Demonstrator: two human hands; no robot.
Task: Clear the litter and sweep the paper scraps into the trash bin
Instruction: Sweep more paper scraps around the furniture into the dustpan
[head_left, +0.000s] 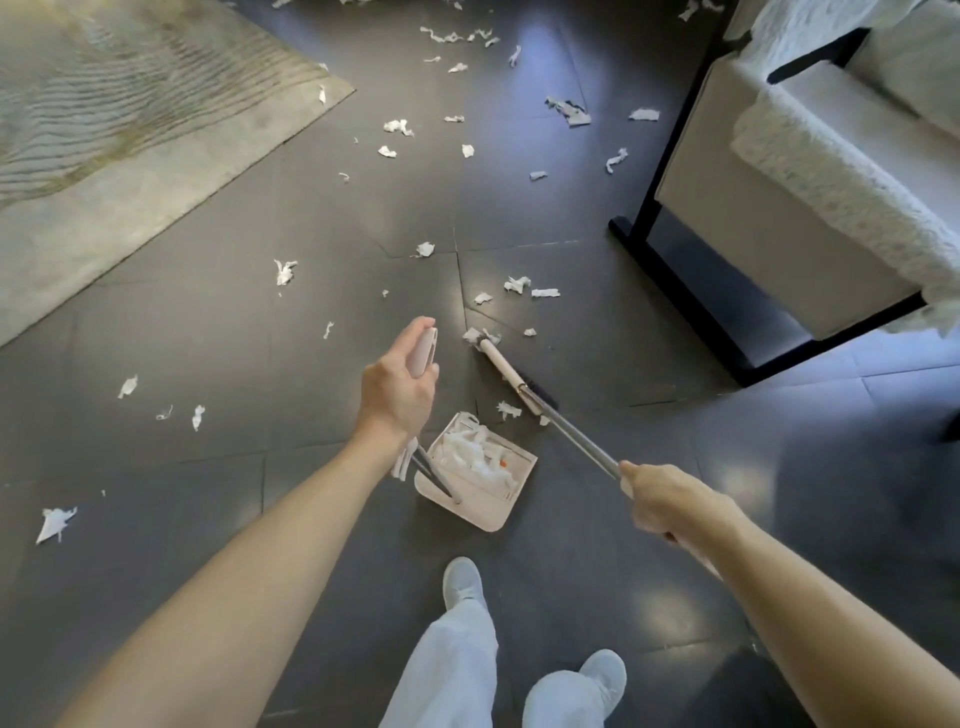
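Observation:
My left hand (400, 384) grips the pale pink top of the dustpan's handle (423, 353). Below it the beige dustpan (488, 512) stands on the dark tile floor with white paper scraps (470, 457) piled inside. My right hand (662, 501) grips the broom's metal pole (576, 441). The broom head (511, 376), cream with dark bristles, lies on the floor just beyond the dustpan, touching a scrap at its far end. Several more torn white scraps (517, 285) are scattered over the floor ahead and to the left.
A grey-green rug (130, 156) covers the floor at upper left. A pale sofa with a fuzzy throw (831, 171) on a black frame (675, 291) stands at right. My legs and light shoes (462, 582) are just behind the dustpan. No bin is in view.

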